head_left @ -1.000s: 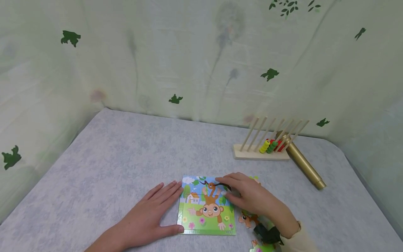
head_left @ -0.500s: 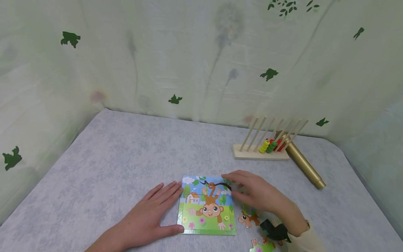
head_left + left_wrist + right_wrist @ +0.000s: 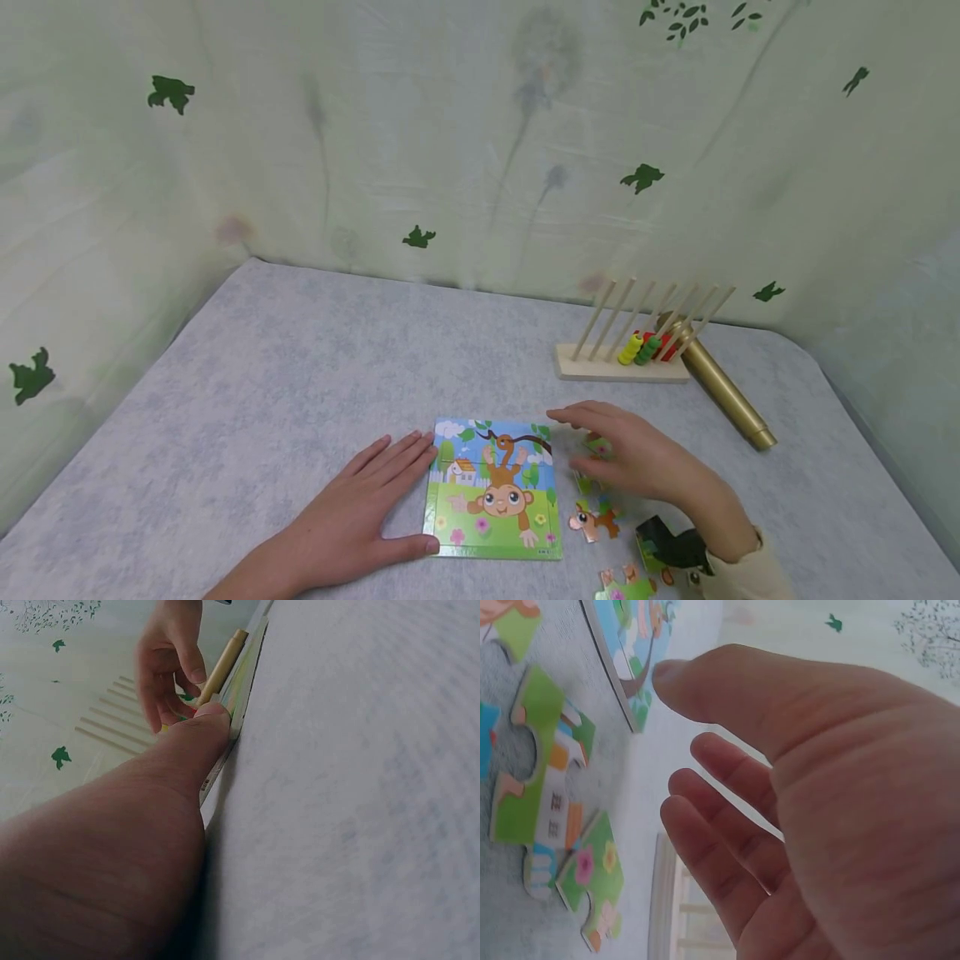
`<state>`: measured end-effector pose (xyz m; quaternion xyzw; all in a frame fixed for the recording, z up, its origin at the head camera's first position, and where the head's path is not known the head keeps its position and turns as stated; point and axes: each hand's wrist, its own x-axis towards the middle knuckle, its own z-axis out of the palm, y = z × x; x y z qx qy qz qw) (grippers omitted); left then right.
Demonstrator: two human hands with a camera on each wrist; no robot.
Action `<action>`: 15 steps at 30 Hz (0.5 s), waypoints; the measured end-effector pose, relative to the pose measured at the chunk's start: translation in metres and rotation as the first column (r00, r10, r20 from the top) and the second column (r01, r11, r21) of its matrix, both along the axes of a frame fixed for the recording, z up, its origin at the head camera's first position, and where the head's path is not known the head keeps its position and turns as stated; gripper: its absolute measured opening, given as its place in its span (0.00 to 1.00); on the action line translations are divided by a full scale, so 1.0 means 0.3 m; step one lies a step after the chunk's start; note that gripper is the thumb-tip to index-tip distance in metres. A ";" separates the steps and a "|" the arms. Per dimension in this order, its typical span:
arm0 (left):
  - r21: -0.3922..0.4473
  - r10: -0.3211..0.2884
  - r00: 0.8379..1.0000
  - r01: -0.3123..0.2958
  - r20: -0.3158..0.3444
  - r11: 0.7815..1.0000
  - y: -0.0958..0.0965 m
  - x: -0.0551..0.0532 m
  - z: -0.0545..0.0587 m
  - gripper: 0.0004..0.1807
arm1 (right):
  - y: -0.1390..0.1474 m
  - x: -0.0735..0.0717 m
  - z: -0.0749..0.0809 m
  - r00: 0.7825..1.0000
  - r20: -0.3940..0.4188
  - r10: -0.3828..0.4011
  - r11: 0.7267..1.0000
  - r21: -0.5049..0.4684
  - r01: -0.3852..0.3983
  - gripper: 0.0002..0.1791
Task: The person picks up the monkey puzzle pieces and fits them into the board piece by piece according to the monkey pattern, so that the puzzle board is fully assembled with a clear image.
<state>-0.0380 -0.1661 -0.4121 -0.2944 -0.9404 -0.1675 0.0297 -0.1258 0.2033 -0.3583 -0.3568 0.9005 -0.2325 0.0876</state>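
A square monkey jigsaw puzzle lies flat on the table with its picture filled in. My left hand rests along its left side, fingers straight and fingertips at the edge, thumb at the lower left corner. To the right of the puzzle my right hand hovers over loose jigsaw pieces, its fingers slightly bent and apart. Nothing sits between them in the right wrist view, where a piece with flowers and a green piece lie below. A brown animal piece lies beside the puzzle.
Further back stands a wooden peg abacus with yellow, green and red beads. A gold tube lies behind and right of it. More loose pieces, one with a pink flower, lie near the front. A patterned cloth hangs behind the table.
My right hand has moved right, off the puzzle's upper right corner to above the loose pieces, and its fingers have spread. My left hand has stayed in place.
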 end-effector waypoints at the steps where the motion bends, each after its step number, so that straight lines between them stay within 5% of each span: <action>1: 0.000 0.000 1.000 0.000 0.000 1.000 0.000 0.000 0.000 0.51 | 0.003 0.000 0.002 1.000 0.005 -0.009 1.000 0.009 0.009 0.33; 15: -0.003 -0.009 0.999 0.009 -0.033 1.000 -0.002 0.001 -0.005 0.51 | 0.056 -0.008 0.009 1.000 -0.001 -0.019 1.000 0.013 0.019 0.34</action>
